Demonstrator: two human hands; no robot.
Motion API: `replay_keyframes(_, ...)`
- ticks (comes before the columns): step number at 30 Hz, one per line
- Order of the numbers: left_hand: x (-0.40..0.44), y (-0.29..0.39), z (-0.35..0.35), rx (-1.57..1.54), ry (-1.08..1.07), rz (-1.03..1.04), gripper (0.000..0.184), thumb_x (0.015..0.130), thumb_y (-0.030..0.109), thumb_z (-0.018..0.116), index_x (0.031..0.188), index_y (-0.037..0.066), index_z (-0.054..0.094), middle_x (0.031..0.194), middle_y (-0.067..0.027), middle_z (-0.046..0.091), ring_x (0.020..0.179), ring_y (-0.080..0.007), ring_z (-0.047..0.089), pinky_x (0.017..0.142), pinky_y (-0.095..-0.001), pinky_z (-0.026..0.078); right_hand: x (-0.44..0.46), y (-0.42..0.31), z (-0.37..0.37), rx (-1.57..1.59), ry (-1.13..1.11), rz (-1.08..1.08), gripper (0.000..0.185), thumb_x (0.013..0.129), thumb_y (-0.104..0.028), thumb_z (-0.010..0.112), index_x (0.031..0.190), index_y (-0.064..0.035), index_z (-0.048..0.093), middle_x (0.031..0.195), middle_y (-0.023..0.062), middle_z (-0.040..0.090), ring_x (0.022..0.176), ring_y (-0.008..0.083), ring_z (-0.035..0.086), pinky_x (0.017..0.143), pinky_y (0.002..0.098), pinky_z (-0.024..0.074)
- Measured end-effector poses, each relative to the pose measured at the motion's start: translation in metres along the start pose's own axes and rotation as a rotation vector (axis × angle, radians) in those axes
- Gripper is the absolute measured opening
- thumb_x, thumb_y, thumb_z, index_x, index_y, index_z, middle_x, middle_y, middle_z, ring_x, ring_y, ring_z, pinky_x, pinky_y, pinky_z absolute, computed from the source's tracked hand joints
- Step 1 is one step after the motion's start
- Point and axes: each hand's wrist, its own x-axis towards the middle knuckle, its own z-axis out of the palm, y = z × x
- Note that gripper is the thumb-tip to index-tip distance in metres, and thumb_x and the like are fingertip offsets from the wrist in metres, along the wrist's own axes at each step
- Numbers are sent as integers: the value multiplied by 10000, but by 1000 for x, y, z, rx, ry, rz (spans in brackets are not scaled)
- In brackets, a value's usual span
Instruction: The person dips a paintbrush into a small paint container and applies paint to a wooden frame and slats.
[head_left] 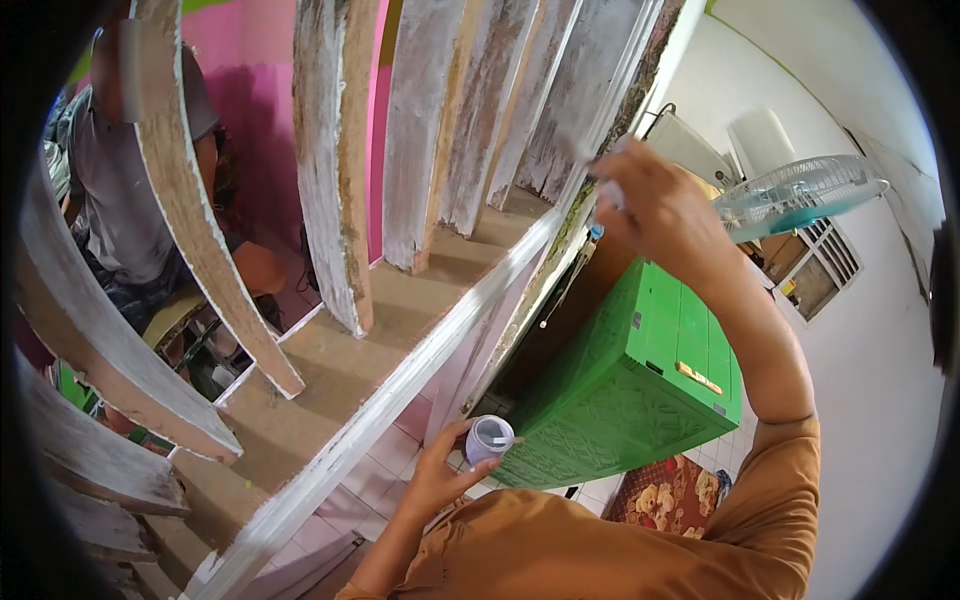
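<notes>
A person's left hand point(428, 478) clamps its fingers around a small open jar point(488, 440) just beside a slatted wooden partition point(330, 150). The raised right hand point(650, 195) is close to the partition's far end, too blurred to tell what its curled fingers hold. A green plastic cabinet point(620, 370) stands right of the partition; another person point(130, 200) sits behind it.

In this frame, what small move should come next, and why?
Probably a short stroke along the slatted frame with the right hand: it is raised close by, though anything it holds is too blurred to identify; the left hand holds a small open container, and nearby slats show patchy white over wood.
</notes>
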Motion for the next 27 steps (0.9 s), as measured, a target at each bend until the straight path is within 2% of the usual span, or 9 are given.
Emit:
replay_keyframes(4,-2,-4,0,21,-14,-45,629,836,140,850,1368,-5,546,1241,-119,663,1144,-218,644,959,-356,507,-5,1,2,-58,22,54,199,815,-96,704,951,3,598,924,160,545,765,343,653,688,443,563)
replay_keyframes(6,-3,-4,3,26,-7,-47,632,836,141,851,1368,-8,543,1242,-123,663,1152,-224,643,962,-359,510,-15,1,15,-34,-152,-71,206,807,-98,708,958,-12,598,926,148,538,752,337,643,680,439,562)
replay_keyframes(10,0,-6,4,32,-14,-25,638,839,139,850,1371,-15,533,1251,-135,657,1163,-231,642,983,-368,514,-8,6,2,-78,68,-9,211,805,-78,704,965,-25,577,913,127,534,716,303,631,621,420,560)
replay_keyframes(11,1,-7,4,42,-21,-23,638,840,138,850,1371,-15,531,1254,-137,656,1166,-231,642,991,-371,514,-5,14,-6,-107,69,10,354,821,-63,697,1153,-29,581,911,113,533,709,282,629,599,403,563)
replay_keyframes(14,1,-10,5,41,-36,-40,640,840,136,849,1371,-18,528,1261,-141,651,1168,-229,639,1002,-372,509,-11,9,1,-80,59,25,403,826,-59,689,1210,-27,570,907,108,539,707,279,629,605,403,568)
replay_keyframes(16,3,-6,7,34,-32,-45,636,841,134,847,1370,-19,528,1260,-143,651,1169,-229,639,1005,-372,507,-19,3,15,-77,-34,-102,290,829,-83,677,1093,-12,579,897,122,546,727,298,632,640,422,581)
replay_keyframes(18,2,-5,7,31,-20,-51,633,843,133,844,1369,-20,528,1259,-144,651,1170,-230,639,1008,-371,505,-25,3,25,-46,-134,-112,344,828,-93,683,1140,-3,568,921,137,543,746,322,629,656,434,577)
replay_keyframes(21,3,-6,7,47,-32,-54,629,844,126,839,1369,-21,526,1252,-143,652,1165,-228,640,1013,-366,502,-20,6,12,-21,53,7,249,803,-52,688,1039,-13,620,882,141,524,732,324,607,668,435,536)
replay_keyframes(27,6,-5,10,29,-41,-46,630,848,116,832,1370,-35,513,1246,-135,650,1161,-220,636,1004,-353,505,-31,4,23,45,-45,-70,215,796,-42,698,997,-22,626,885,127,531,744,326,612,681,432,534)
